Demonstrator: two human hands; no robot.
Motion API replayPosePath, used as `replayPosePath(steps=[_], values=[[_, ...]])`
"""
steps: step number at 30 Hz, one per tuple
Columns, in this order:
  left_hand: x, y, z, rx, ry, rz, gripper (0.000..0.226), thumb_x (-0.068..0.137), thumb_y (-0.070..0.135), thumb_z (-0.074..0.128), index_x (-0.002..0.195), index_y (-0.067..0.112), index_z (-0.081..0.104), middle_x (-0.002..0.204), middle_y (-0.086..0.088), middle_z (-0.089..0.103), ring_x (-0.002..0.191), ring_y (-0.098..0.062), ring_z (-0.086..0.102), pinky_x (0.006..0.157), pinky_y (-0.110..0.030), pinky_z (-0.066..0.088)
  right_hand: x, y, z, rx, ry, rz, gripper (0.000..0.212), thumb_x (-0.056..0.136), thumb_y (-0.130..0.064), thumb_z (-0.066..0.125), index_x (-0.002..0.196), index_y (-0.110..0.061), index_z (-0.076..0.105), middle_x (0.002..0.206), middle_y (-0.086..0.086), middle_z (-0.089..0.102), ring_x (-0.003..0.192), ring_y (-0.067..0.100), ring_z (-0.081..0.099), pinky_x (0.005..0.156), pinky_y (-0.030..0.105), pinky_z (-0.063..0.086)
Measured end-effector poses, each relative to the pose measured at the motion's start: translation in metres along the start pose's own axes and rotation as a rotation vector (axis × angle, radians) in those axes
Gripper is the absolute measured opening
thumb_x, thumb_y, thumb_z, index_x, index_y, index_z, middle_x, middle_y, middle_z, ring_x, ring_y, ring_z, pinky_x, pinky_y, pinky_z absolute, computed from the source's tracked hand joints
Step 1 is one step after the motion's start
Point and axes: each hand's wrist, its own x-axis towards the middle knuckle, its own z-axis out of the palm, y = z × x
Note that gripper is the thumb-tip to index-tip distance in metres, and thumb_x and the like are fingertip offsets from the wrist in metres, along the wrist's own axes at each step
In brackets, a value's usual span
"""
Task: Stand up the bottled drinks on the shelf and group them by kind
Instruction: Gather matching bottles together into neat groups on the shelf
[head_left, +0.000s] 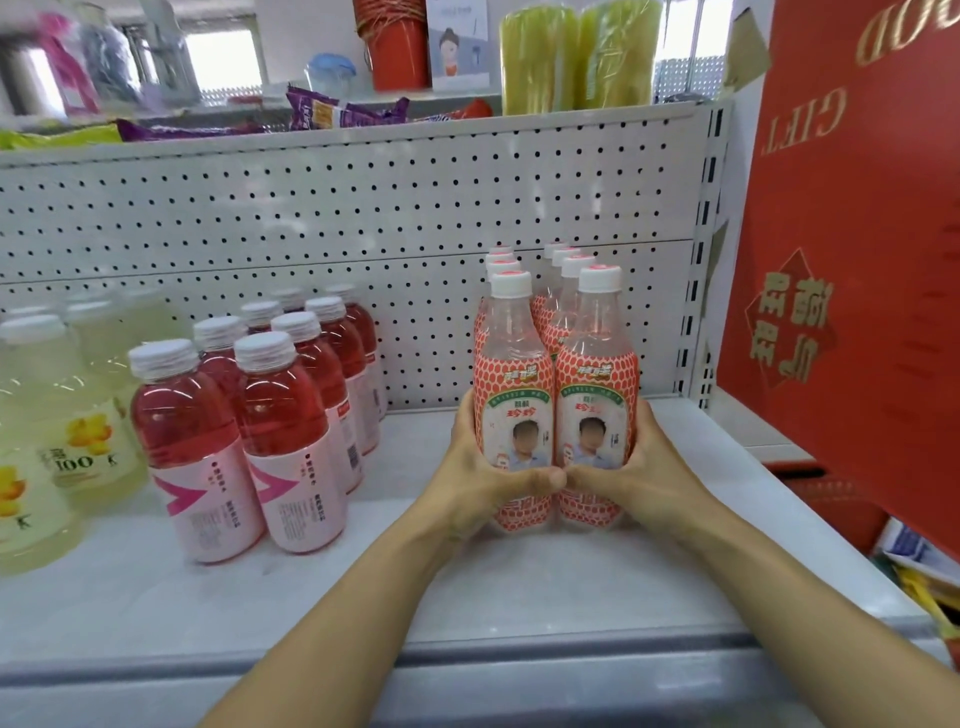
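Shelf (519, 587): white, flat deck w/ a perforated white back panel (311, 218). All drinks on it stand upright, in three groups by kind.

Grp 1, right of centre: clear bottles w/ red-and-white patterned labels (556, 395), white caps, two rows running front to back, approx. four per row. Rows touch side by side. Rear bottles mostly hidden behind the front pair; only caps show.

Left hand (488, 473): wrapped around the lower label of the front-left bottle, palm on its outer side, thumb across the front. Right hand (644, 467): same hold, mirrored, on the front-right bottle. Thumb tips meet at the seam between the two bottles. Both hands closed in a grip on the front pair, pressing inward; bottle bases rest on the deck.

Grp 2, left of centre: red-drink bottles w/ pink labels (249, 436), white caps, two rows angled back toward the panel. Well apart from grp 1, bare deck between.

Grp 3, far left: pale yellow drink bottles (78, 415) w/ yellow flower labels, white caps, just beside grp 2. Partly cut off by the frame edge.

Above the panel: upper shelf w/ purple snack packs (337, 111), a red bucket (397, 47), and yellow-green wrapped rolls (576, 57). Detail there is blurred.

Right side: large red gift box (857, 260) w/ gold lettering, seen upside down, just beside the shelf's upright.
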Motion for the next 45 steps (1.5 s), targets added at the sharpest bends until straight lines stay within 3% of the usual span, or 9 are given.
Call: replayPosePath(steps=[7, 14, 18, 26, 29, 32, 36, 40, 45], values=[[0.013, 0.020, -0.002, -0.056, 0.133, 0.002, 0.127, 0.047, 0.082, 0.077, 0.152, 0.031, 0.026, 0.148, -0.011, 0.050, 0.127, -0.031, 0.058, 0.100, -0.055, 0.050, 0.004, 0.007, -0.002, 0.048, -0.004, 0.030, 0.091, 0.065, -0.008, 0.090, 0.138, -0.030, 0.039, 0.120, -0.006, 0.068, 0.106, 0.013, 0.069, 0.089, 0.041, 0.058], [0.012, 0.025, 0.002, -0.007, 0.028, 0.045, 0.126, 0.046, 0.079, 0.079, 0.147, 0.018, 0.037, 0.130, -0.010, 0.065, 0.117, -0.031, 0.065, 0.097, -0.053, 0.053, 0.002, 0.003, -0.002, 0.068, -0.016, 0.029, 0.090, 0.067, -0.001, 0.087, 0.139, -0.026, 0.039, 0.117, -0.005, 0.069, 0.097, 0.006, 0.071, 0.070, 0.022, 0.059], [0.003, 0.014, -0.003, 0.099, 0.026, 0.047, 0.113, 0.053, 0.043, 0.093, 0.147, 0.028, 0.032, 0.120, 0.006, 0.070, 0.108, -0.012, 0.069, 0.089, -0.034, 0.059, -0.004, 0.000, -0.003, 0.034, 0.010, 0.009, 0.092, 0.066, -0.010, 0.090, 0.140, -0.030, 0.039, 0.117, -0.009, 0.068, 0.098, 0.005, 0.069, 0.077, 0.025, 0.059], [-0.007, 0.016, 0.000, 0.143, 0.000, 0.037, 0.096, 0.076, 0.005, 0.081, 0.151, 0.024, 0.024, 0.130, -0.003, 0.063, 0.112, -0.011, 0.067, 0.081, -0.022, 0.057, -0.009, -0.005, -0.002, 0.031, -0.003, -0.021, 0.086, 0.069, -0.013, 0.089, 0.138, -0.031, 0.041, 0.119, -0.008, 0.067, 0.103, 0.007, 0.068, 0.089, 0.037, 0.058], [-0.023, 0.032, 0.004, 0.184, 0.040, 0.018, 0.092, 0.076, 0.013, 0.083, 0.149, 0.026, 0.029, 0.134, 0.003, 0.058, 0.110, 0.001, 0.064, 0.082, -0.021, 0.058, -0.017, -0.013, -0.002, 0.018, 0.051, -0.038, 0.086, 0.071, -0.019, 0.087, 0.142, -0.027, 0.039, 0.126, -0.010, 0.062, 0.110, 0.006, 0.062, 0.089, 0.028, 0.055], [-0.058, 0.044, -0.002, 0.343, 0.160, 0.002, 0.095, 0.074, 0.041, 0.081, 0.153, 0.031, 0.029, 0.154, 0.007, 0.041, 0.137, -0.006, 0.041, 0.113, -0.035, 0.040, -0.032, -0.022, 0.004, -0.076, 0.276, -0.132, 0.078, 0.082, -0.028, 0.078, 0.147, -0.026, 0.035, 0.141, -0.010, 0.047, 0.127, 0.006, 0.045, 0.095, 0.021, 0.041], [-0.122, 0.048, -0.035, 0.610, 0.394, 0.290, 0.072, 0.078, 0.052, 0.073, 0.139, 0.027, 0.045, 0.139, 0.014, 0.049, 0.125, 0.001, 0.047, 0.106, -0.025, 0.043, -0.056, -0.047, 0.034, -0.184, 0.533, -0.503, 0.058, 0.088, -0.026, 0.065, 0.140, -0.018, 0.040, 0.139, -0.003, 0.043, 0.131, 0.013, 0.042, 0.112, 0.030, 0.035], [-0.148, 0.045, -0.112, 0.891, 0.703, 0.618, 0.087, 0.072, 0.039, 0.087, 0.139, 0.014, 0.039, 0.139, 0.001, 0.037, 0.128, -0.024, 0.042, 0.106, -0.047, 0.041, -0.058, -0.074, 0.098, -0.238, 0.344, -0.668, 0.059, 0.087, -0.023, 0.070, 0.138, -0.017, 0.041, 0.138, -0.002, 0.044, 0.130, 0.016, 0.045, 0.110, 0.038, 0.040], [-0.131, 0.048, -0.201, 0.529, 0.638, 0.180, 0.147, 0.044, 0.065, 0.091, 0.157, 0.032, 0.002, 0.164, 0.012, 0.010, 0.150, -0.006, 0.019, 0.123, -0.043, 0.021, -0.033, -0.082, 0.179, -0.222, -0.117, -0.171, 0.107, 0.076, -0.042, 0.082, 0.153, -0.041, 0.008, 0.156, -0.023, 0.015, 0.144, 0.006, 0.025, 0.117, 0.036, 0.028]])
